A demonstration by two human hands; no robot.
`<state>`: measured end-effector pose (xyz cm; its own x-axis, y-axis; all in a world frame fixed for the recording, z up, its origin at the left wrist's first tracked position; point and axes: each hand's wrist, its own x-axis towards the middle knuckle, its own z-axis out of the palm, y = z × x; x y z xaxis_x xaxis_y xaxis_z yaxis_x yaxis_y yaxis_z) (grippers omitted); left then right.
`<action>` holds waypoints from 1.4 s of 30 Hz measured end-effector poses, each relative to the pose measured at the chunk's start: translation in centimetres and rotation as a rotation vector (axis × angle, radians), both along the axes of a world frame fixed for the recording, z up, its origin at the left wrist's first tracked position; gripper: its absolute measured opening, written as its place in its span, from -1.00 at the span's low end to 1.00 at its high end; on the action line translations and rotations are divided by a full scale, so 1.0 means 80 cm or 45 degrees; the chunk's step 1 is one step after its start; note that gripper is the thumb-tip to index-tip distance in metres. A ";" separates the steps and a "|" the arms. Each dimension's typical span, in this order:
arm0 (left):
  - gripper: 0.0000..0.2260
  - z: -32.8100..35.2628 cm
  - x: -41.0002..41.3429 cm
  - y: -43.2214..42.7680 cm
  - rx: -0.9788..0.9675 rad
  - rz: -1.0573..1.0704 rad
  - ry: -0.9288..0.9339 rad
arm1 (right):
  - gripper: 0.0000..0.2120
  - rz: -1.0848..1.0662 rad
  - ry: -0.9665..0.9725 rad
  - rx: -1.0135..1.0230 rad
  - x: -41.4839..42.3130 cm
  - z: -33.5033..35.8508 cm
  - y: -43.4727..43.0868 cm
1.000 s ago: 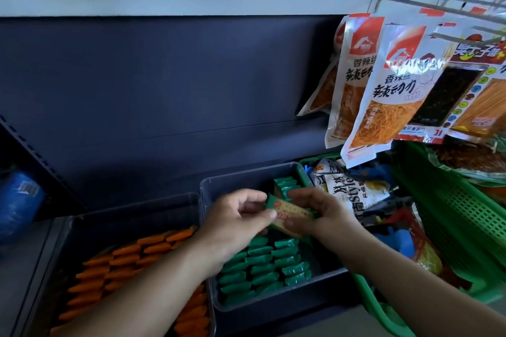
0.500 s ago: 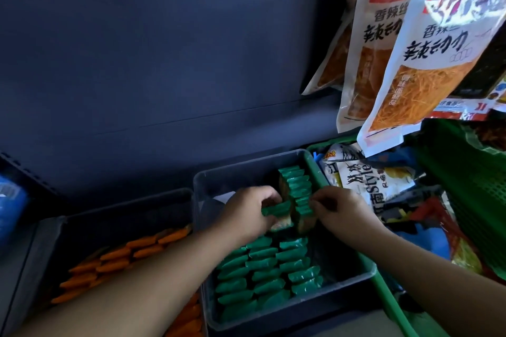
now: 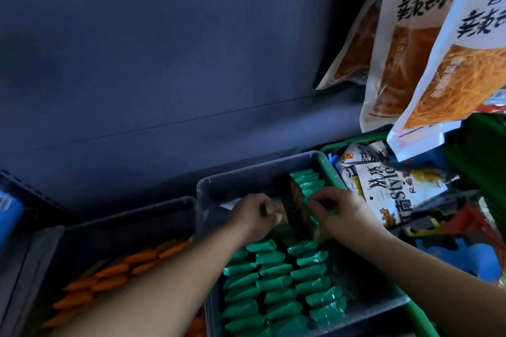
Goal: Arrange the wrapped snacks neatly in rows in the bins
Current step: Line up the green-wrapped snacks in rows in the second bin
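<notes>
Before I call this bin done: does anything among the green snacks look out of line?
Yes. The front rows lie in even lines, but the upright packs at the back right stand on edge, unlike them. A white slip lies in the bin beside the left hand.

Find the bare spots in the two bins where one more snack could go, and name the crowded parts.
Bare floor: the strip between the green rows and the clear bin's right wall; the orange bin's back half, behind the orange snacks. Crowded: mid-bin, where left hand and right hand grip the standing packets, and the packed green rows.
</notes>
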<state>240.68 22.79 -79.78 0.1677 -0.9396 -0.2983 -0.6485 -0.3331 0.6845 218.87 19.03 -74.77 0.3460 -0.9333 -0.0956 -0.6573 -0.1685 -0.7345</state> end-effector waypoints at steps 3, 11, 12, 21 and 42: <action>-0.55 -0.023 0.003 -0.006 0.117 -0.012 0.051 | -0.89 -0.042 -0.070 0.044 0.002 -0.008 -0.006; -0.42 -0.034 0.006 -0.018 0.197 0.063 0.144 | -0.82 -0.075 -0.144 0.131 0.004 -0.012 -0.004; -0.46 -0.037 0.005 -0.021 0.208 0.109 0.238 | -0.81 -0.082 -0.156 0.132 0.004 -0.012 -0.004; -0.35 -0.046 -0.011 -0.045 0.202 0.319 0.520 | -0.82 -0.122 -0.154 0.165 0.004 -0.010 -0.003; -0.81 0.172 -0.021 0.103 -0.188 0.226 0.781 | -0.72 -0.098 -0.364 0.469 0.032 0.127 0.079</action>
<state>239.04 31.04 -66.02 0.1641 -0.9518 -0.2590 -0.0694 -0.2731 0.9595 221.42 25.34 -64.60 0.3375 -0.8793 -0.3360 -0.4205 0.1785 -0.8896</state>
